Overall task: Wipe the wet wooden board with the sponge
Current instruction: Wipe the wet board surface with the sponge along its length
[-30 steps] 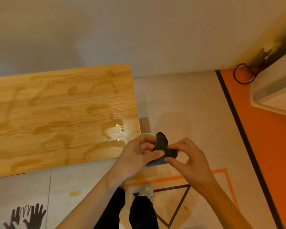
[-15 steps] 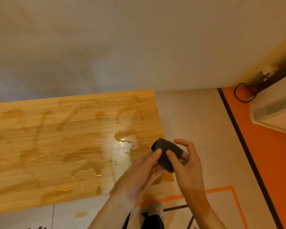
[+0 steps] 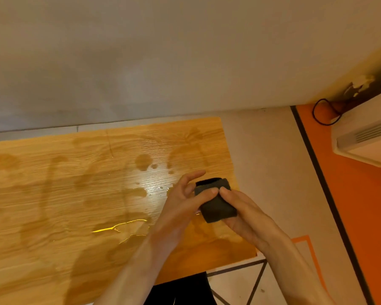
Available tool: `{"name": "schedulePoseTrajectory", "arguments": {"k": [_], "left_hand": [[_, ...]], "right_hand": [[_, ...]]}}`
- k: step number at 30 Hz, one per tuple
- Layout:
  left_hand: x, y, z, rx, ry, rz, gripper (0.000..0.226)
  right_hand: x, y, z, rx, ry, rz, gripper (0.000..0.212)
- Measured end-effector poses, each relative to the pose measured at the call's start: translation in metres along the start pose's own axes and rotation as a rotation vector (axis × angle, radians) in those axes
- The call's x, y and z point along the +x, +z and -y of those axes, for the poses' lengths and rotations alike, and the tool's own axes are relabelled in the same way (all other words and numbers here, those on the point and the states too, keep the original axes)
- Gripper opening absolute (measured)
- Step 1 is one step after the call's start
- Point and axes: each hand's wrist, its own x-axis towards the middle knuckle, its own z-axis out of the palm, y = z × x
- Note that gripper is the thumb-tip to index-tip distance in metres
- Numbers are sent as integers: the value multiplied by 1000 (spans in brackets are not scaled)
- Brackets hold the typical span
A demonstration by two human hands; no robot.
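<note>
Dark grey folded sponge (image 3: 216, 201) pinched between both thumbs, right hand (image 3: 244, 216) cupping it from 4 o'clock, left hand (image 3: 185, 201) steadying from 9, other fingers loose; probably being folded compact for wiping. Held above right end of pale wet-streaked rectangular wooden board (image 3: 75, 205), apparently not touching. Long axis running roughly 11 to 5 o'clock.
</note>
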Motion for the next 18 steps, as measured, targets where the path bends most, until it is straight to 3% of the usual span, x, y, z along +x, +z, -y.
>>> {"name": "schedulePoseTrajectory", "arguments": {"k": [4, 7, 9, 13, 16, 18], "left_hand": [[29, -2, 6, 131, 152, -125, 38], [53, -15, 15, 341, 268, -196, 27], [70, -34, 19, 497, 366, -258, 31], [108, -77, 20, 882, 544, -408, 42], [130, -95, 16, 1147, 589, -459, 49], [140, -101, 17, 1243, 597, -476, 51]], "right_hand": [[32, -5, 7, -130, 10, -14, 36], [65, -12, 23, -380, -168, -114, 27], [91, -16, 37, -536, -366, -263, 36], [154, -36, 66, -1112, -833, -508, 54], [195, -53, 67, -1418, -844, -473, 57], [204, -57, 57, -1481, -787, -387, 60]]}}
